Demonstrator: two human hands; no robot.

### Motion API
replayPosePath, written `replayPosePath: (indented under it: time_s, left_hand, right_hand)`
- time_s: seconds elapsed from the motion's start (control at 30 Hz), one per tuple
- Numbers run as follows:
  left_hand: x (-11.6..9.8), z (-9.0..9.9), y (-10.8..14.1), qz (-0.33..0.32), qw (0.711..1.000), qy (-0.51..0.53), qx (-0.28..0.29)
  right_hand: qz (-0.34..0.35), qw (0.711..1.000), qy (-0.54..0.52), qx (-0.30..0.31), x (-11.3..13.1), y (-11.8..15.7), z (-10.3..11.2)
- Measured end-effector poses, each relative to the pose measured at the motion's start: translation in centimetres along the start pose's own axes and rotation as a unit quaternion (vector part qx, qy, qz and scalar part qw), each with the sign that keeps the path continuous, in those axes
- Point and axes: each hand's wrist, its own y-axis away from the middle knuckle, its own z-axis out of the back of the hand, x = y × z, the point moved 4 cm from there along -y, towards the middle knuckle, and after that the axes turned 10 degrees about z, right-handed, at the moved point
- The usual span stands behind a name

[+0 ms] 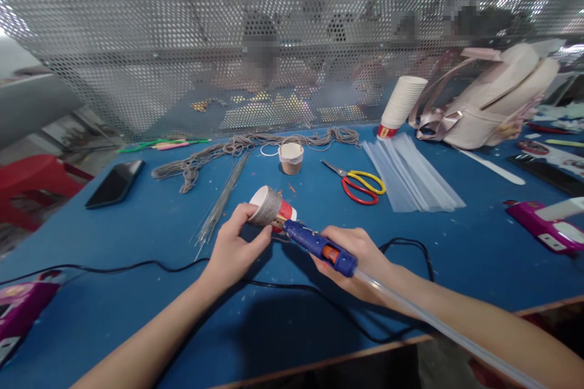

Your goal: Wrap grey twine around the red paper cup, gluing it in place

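My left hand [239, 247] grips a paper cup [268, 205], tilted on its side with its white mouth to the upper left. Grey cord is wound around the part near the mouth; the red and white base end is bare. In my right hand [353, 255] is a blue glue gun [314, 242], its nozzle at the cup's side by the edge of the cord. A long clear glue stick [438, 322] trails from the gun's rear. Beyond the cup stands a small brown and white cup [291, 159] with a handle. Red and yellow scissors [360, 185] lie to the right.
Grey cord [228, 149] and thin wires [223, 200] lie at the back left, near a phone [115, 183]. Translucent strips [413, 176], stacked paper cups [401, 106] and a pale backpack [493, 97] are at right. A black cable [292, 285] crosses the blue table before a mesh screen.
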Motion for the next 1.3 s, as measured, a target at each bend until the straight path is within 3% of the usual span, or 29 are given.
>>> replayPosePath:
  time_s: [0.6, 0.77, 1.03, 1.3]
  left_hand:
    - [0.7, 0.0, -0.3, -0.021, 0.998, 0.06, 0.028]
    - [0.3, 0.1, -0.4, -0.027, 0.996, 0.071, 0.035]
    - [0.4, 0.2, -0.5, -0.001, 0.994, 0.091, 0.054]
    - [0.5, 0.3, -0.4, -0.044, 0.991, 0.105, 0.072]
  right_hand:
    - [-0.136, 0.988, -0.078, 0.001, 0.1, -1.1, 1.4]
    - [-0.13, 0.986, -0.099, 0.015, 0.4, -1.2, 1.4]
    - [-0.209, 0.967, -0.146, 0.021, -0.2, -1.3, 1.8]
    - [-0.213, 0.964, -0.158, 0.031, -0.4, -1.2, 1.9]
